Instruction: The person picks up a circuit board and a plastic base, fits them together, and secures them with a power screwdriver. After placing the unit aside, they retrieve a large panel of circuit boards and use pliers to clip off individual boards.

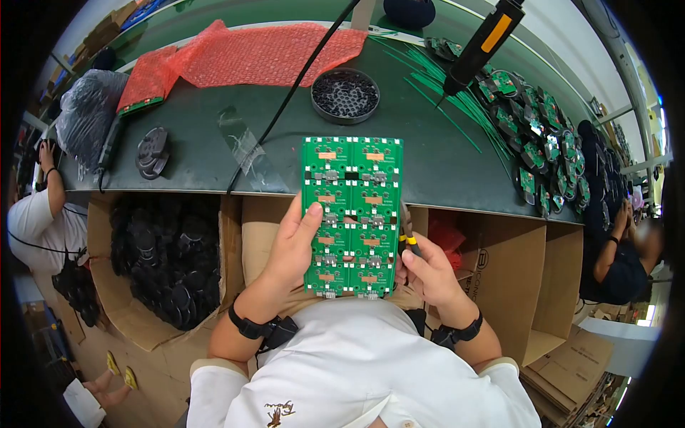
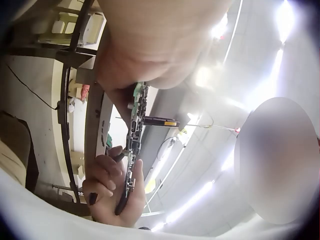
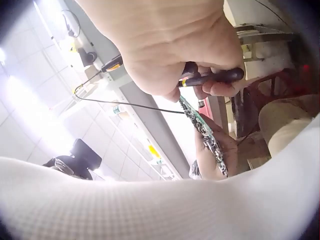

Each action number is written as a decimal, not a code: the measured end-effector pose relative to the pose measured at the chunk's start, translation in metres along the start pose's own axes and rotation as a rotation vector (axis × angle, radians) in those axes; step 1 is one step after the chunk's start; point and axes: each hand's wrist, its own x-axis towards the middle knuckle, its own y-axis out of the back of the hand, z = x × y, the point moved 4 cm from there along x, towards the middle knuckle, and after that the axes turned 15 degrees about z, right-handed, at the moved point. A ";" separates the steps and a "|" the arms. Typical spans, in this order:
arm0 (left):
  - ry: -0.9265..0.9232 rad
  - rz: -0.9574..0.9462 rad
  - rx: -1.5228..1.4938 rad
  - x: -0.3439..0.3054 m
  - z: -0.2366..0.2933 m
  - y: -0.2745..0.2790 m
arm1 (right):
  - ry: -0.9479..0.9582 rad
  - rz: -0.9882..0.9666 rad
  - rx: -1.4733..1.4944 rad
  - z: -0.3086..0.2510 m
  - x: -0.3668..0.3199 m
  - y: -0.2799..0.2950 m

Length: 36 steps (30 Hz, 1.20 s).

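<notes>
My left hand (image 1: 287,246) grips the left edge of a green circuit board panel (image 1: 349,214), thumb on its front face. The panel stands tilted up over my lap and carries rows of small parts. At its right edge, my right hand (image 1: 435,274) holds pliers with black and yellow handles (image 1: 413,245). Their jaws lie along the panel's edge, partly hidden behind it. In the right wrist view a black handle (image 3: 222,76) shows under the curled fingers. The left wrist view shows the panel (image 2: 135,125) edge-on, with my right hand (image 2: 107,185) beyond it.
Behind the panel is a dark green bench (image 1: 278,171) with a round tray (image 1: 345,118) of small black parts. An electric screwdriver (image 1: 485,46) hangs at right, near piled board assemblies (image 1: 535,135). Cardboard boxes (image 1: 150,339) flank my lap, one holding black parts. Other people sit at both sides.
</notes>
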 end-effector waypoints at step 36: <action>0.200 -0.101 -0.101 -0.011 -0.018 -0.002 | -0.116 -0.082 0.431 -0.003 0.022 -0.001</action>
